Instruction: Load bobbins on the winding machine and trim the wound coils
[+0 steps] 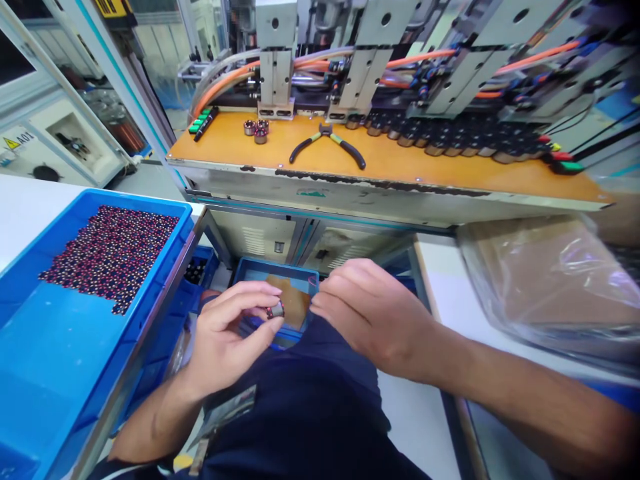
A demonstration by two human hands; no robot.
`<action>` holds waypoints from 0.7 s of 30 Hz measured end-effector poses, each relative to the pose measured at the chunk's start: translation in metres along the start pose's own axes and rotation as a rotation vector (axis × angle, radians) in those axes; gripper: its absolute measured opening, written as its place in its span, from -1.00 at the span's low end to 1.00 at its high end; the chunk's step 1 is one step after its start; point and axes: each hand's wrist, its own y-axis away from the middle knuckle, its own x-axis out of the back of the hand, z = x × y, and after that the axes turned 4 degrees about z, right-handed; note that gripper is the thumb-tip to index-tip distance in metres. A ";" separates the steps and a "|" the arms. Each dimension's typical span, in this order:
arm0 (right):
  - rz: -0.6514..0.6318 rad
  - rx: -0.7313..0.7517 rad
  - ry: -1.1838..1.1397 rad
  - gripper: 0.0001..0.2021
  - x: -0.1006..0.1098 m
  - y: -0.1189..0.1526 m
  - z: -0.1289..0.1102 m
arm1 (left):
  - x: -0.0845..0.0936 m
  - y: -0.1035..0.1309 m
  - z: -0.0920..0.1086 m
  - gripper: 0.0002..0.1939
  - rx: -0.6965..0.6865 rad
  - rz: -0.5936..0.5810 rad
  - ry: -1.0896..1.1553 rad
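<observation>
Small cylindrical part (276, 309) pinched, partly hidden, between left fingers (250, 293); right fingers (343, 300) curled, cannot tell if gripping anything.

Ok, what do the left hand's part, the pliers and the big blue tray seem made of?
Part: likely metal around its dull grey band. Pliers: dark, probably metal head; smooth black and yellow-green grips suggest plastic or rubber. Blue tray: seemingly plastic, evenly coloured, slightly glossy.

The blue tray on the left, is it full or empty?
Partly full: small parts sit packed together toward the far end of the blue tray, while its floor shows toward the near end.
</observation>
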 end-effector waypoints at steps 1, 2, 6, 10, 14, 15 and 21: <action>0.045 0.031 0.007 -0.73 0.002 0.000 0.000 | 0.001 0.000 0.000 -0.65 -0.019 -0.010 -0.040; 0.100 0.087 0.029 -0.77 0.004 -0.001 0.000 | 0.002 -0.001 0.001 -0.65 -0.040 -0.024 -0.078; 0.172 0.240 0.150 -0.79 -0.001 -0.006 0.000 | 0.003 -0.005 0.005 -0.65 -0.111 -0.087 -0.138; 0.038 -0.034 -0.099 -0.70 -0.016 -0.009 -0.005 | 0.005 -0.004 0.004 -0.60 -0.110 -0.089 -0.098; -0.169 -0.412 -0.588 -0.66 -0.014 -0.016 -0.012 | 0.010 0.000 -0.001 -0.56 -0.143 -0.072 -0.080; -0.221 -0.466 -0.714 -0.66 -0.011 -0.019 -0.011 | 0.012 0.000 -0.001 -0.56 -0.161 -0.067 -0.086; 0.100 -0.688 -0.582 -0.84 -0.005 -0.055 0.062 | 0.017 -0.004 -0.002 -0.65 -0.195 0.074 -0.118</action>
